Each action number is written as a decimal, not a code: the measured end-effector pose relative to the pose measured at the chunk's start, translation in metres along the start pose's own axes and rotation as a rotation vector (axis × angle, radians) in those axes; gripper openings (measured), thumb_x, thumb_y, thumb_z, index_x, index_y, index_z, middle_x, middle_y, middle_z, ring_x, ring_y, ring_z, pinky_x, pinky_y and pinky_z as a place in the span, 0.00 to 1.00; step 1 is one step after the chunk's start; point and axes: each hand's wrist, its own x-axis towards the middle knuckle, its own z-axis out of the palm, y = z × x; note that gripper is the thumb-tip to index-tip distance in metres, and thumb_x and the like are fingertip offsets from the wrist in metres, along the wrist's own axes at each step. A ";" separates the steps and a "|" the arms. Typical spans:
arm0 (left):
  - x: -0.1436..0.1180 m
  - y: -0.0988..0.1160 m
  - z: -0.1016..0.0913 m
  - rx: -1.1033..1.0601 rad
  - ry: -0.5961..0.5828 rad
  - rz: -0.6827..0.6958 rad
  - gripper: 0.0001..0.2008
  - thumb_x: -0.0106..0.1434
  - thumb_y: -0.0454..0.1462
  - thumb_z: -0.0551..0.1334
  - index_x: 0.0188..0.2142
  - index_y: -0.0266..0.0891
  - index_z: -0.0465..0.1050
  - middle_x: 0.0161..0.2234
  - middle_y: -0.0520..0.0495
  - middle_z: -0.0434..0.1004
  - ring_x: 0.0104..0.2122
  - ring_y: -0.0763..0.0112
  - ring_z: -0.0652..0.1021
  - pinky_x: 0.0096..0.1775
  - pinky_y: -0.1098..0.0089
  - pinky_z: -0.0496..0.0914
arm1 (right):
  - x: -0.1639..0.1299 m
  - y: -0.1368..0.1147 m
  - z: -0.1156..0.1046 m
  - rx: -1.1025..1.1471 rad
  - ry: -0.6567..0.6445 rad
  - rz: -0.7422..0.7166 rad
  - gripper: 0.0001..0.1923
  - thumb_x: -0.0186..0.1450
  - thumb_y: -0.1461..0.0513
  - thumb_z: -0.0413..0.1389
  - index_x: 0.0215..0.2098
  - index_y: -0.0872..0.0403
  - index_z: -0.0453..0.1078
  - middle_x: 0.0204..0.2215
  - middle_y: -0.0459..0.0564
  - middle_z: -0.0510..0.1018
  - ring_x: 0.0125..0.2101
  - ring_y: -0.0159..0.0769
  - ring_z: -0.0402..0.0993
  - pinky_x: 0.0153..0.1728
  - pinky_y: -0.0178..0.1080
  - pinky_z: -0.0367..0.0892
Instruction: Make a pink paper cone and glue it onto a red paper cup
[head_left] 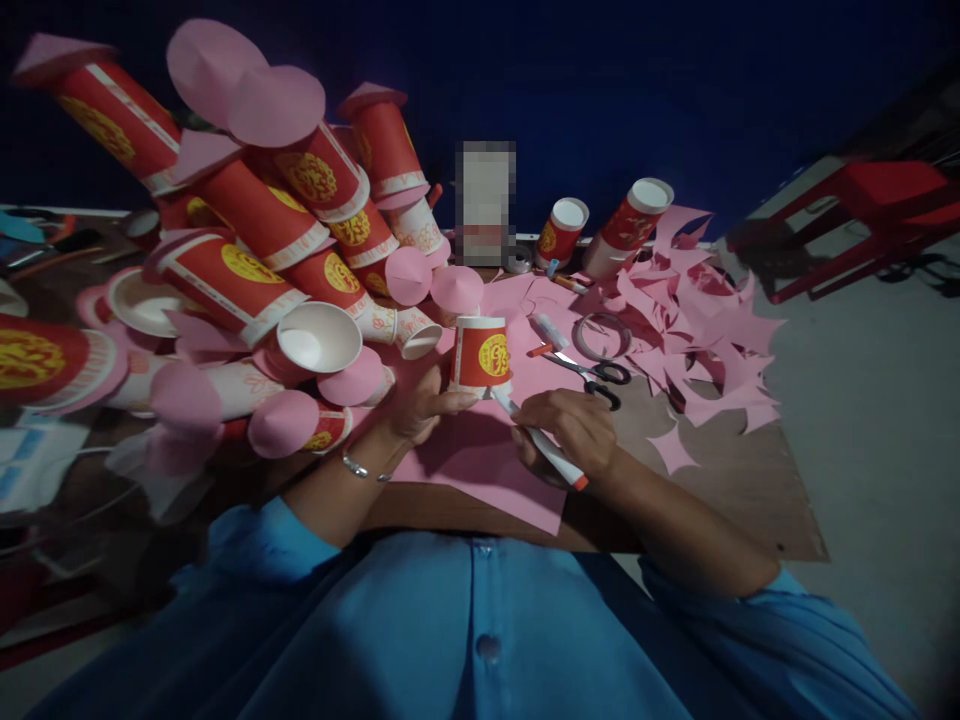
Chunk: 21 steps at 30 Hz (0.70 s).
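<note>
A red paper cup (478, 352) with a yellow round emblem stands over pink paper in the middle of the table. My left hand (427, 408) is closed on its lower left side, thumb along the bottom edge. In my right hand (574, 432) is a white marker (553, 455) with an orange end, slanting up to the left. The marker's tip meets the white band low on the cup, or lies just in front of it. Pink paper (480, 455) spreads beneath both hands. Black-handled scissors (592, 372) lie just beyond my right hand.
Several red cups with pink paper cones (277, 105) are piled at left. Pink paper scraps (697, 330) heap at right, near a roll of tape (602, 337). Two red cups (562, 235) stand at the back. A red stool (862, 215) is beyond the table's right edge.
</note>
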 end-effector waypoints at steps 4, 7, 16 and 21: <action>0.001 -0.002 -0.001 -0.007 0.016 0.004 0.29 0.51 0.38 0.77 0.52 0.40 0.77 0.30 0.52 0.78 0.26 0.72 0.70 0.33 0.67 0.66 | 0.008 -0.004 -0.003 0.005 -0.008 0.024 0.03 0.70 0.67 0.57 0.41 0.53 0.70 0.26 0.45 0.81 0.24 0.33 0.79 0.25 0.35 0.73; 0.000 0.000 0.000 -0.015 0.018 0.002 0.28 0.51 0.38 0.77 0.51 0.40 0.77 0.29 0.53 0.77 0.24 0.74 0.68 0.29 0.69 0.64 | 0.009 -0.004 -0.004 -0.008 -0.014 0.020 0.03 0.72 0.65 0.55 0.39 0.51 0.69 0.24 0.44 0.80 0.23 0.32 0.79 0.23 0.35 0.73; -0.001 -0.001 -0.003 0.019 -0.013 -0.011 0.30 0.53 0.40 0.77 0.55 0.41 0.77 0.33 0.50 0.81 0.30 0.67 0.75 0.37 0.65 0.69 | 0.006 -0.001 -0.003 0.004 0.025 0.005 0.05 0.68 0.68 0.60 0.43 0.56 0.72 0.27 0.48 0.81 0.27 0.35 0.81 0.28 0.36 0.76; 0.000 -0.005 -0.006 0.009 -0.024 -0.008 0.31 0.54 0.39 0.77 0.57 0.41 0.77 0.41 0.44 0.86 0.38 0.60 0.81 0.45 0.61 0.74 | 0.005 0.000 -0.001 0.026 0.013 -0.017 0.08 0.66 0.71 0.61 0.43 0.57 0.73 0.27 0.47 0.81 0.27 0.35 0.81 0.27 0.36 0.74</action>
